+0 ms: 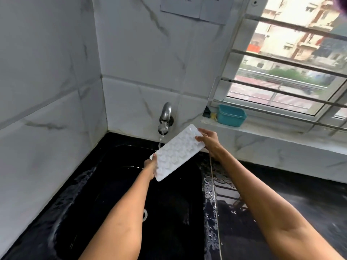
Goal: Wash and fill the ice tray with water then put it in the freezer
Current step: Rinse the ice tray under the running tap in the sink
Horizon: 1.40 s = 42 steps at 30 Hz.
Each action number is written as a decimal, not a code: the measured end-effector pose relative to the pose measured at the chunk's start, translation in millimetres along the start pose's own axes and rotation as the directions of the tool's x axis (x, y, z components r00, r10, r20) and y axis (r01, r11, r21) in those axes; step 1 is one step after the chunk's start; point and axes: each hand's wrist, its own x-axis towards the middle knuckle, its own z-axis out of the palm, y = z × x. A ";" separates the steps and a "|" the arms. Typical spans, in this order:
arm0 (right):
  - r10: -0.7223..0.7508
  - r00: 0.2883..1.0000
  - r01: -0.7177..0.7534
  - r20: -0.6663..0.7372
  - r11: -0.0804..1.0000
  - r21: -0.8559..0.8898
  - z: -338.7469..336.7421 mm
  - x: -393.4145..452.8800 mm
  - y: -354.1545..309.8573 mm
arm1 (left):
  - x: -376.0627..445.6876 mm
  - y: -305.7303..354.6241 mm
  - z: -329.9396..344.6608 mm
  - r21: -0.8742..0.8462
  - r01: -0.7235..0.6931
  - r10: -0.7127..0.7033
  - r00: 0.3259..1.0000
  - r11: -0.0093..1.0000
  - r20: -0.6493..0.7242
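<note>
A white rectangular plastic ice tray (175, 153) with many small moulded cells is held in the middle of the frame, above a black sink basin (116, 194), and it is gripped at both short ends. The lower left end is pinched by the left hand (150, 165), whose fingers are curled round the edge and largely hidden behind the tray. The upper right end is clasped by the right hand (208, 140), with the fingertips laid over the rim. The tray is tilted, its lower end toward the basin and its cell side turned up toward the camera. This tilt is judged to be chosen so that rinse water can run across the cells and drain off the low end into the basin, not onto the black worktop (281, 212) at the lower right. A curved chrome wall tap (165, 117), just above the tray, is running, and a thin stream of water (160, 141) falls just beside or onto the tray's left edge; which of the two cannot be told. The two-ended grip is probably used because a thin tray flexes and slips when wet. The washing step is judged to be in hand, with filling and the freezer not yet reached. A teal plastic tub (231, 115) stands on the white window ledge (272, 134) at the right, below a barred window (293, 68), well apart from the tray. Wet patches are seen on the worktop beside the basin.
</note>
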 end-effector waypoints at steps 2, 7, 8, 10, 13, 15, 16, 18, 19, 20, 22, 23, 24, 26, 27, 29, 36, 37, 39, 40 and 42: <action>-0.001 1.000 0.001 -0.023 1.000 -0.017 -3.5 0.4 4.1 | 2.4 0.6 9.2 0.036 -0.050 0.052 0.998 0.998 -0.047; 0.034 0.999 -0.035 -0.037 0.998 -0.045 0.7 1.5 24.4 | 13.3 -4.1 -1.5 0.065 -0.158 0.168 0.966 0.985 -0.194; 0.030 0.999 -0.031 -0.013 0.996 -0.085 5.6 2.0 27.4 | 15.6 -4.3 -6.9 0.050 -0.184 0.190 0.959 0.982 -0.210; 0.025 1.000 -0.023 -0.001 0.919 -0.394 22.0 3.2 33.4 | 19.0 -3.1 -16.3 0.035 -0.234 0.236 0.945 0.972 -0.227; -0.055 0.993 -0.054 -0.106 0.586 -0.809 67.1 -7.2 48.0 | 17.3 3.2 -24.6 0.018 -0.288 0.282 0.923 0.958 -0.263; -0.079 0.996 -0.002 -0.050 0.513 -0.858 106.2 -25.2 58.5 | 13.8 4.2 -29.6 0.069 -0.296 0.303 0.907 0.953 -0.293; -0.082 0.995 0.083 0.048 0.498 -0.863 126.7 -35.1 64.7 | 12.3 3.9 -34.0 0.101 -0.300 0.317 0.898 0.948 -0.305; -0.150 0.941 0.339 0.304 0.413 -0.845 160.2 -52.7 76.0 | 11.6 2.2 -48.4 0.137 -0.298 0.327 0.887 0.945 -0.325; -0.204 0.869 0.494 0.450 0.340 -0.800 169.9 -58.6 78.6 | 11.8 1.6 -58.4 0.135 -0.294 0.323 0.886 0.946 -0.332; -0.251 0.774 0.632 0.581 0.254 -0.732 175.3 -61.2 79.4 | 11.1 1.2 -69.6 0.124 -0.298 0.323 0.886 0.946 -0.334; -0.281 0.580 0.807 0.765 0.073 -0.585 176.5 -56.1 77.7 | 6.7 1.1 -87.9 0.088 -0.310 0.321 0.887 0.947 -0.333; -0.277 0.523 0.843 0.806 0.030 -0.537 173.9 -51.1 76.3 | 5.6 -0.8 -96.4 0.076 -0.316 0.322 0.882 0.946 -0.343; -0.248 0.544 0.834 0.802 0.060 -0.548 170.6 -43.7 74.9 | 3.5 -2.4 -104.2 0.069 -0.319 0.322 0.877 0.945 -0.358; -0.215 0.746 0.665 0.630 0.186 -0.723 162.4 -25.7 73.8 | -1.0 -6.5 -116.4 0.064 -0.320 0.319 0.869 0.945 -0.379; -0.182 0.850 0.527 0.495 0.261 -0.809 157.8 -17.6 73.7 | -2.4 -9.3 -122.0 0.056 -0.318 0.315 0.870 0.946 -0.378; -0.044 0.964 0.252 0.261 0.455 -0.854 146.4 -5.4 72.5 | -5.4 -13.6 -130.3 0.035 -0.309 0.301 0.887 0.951 -0.349; 0.084 0.959 0.061 0.271 0.872 -0.485 130.4 -4.1 47.6 | -1.8 -26.7 -140.6 0.002 -0.164 0.158 0.948 0.986 -0.276; 0.065 0.959 0.071 0.275 0.887 -0.457 129.3 -3.2 45.0 | 3.5 -29.3 -140.5 -0.040 -0.108 0.096 0.970 0.993 -0.224; 0.007 0.945 0.142 0.327 0.891 -0.432 125.3 -6.1 33.7 | 7.4 -30.8 -136.0 -0.204 0.013 -0.035 0.994 0.979 -0.106; -0.040 0.928 0.213 0.371 0.874 -0.438 121.3 -6.9 28.5 | 6.4 -30.3 -131.6 -0.326 0.070 -0.093 0.994 0.943 -0.056; -0.124 0.889 0.356 0.441 0.794 -0.493 111.1 -6.7 22.5 | 3.6 -30.6 -122.4 -0.583 0.097 -0.133 0.991 0.806 -0.019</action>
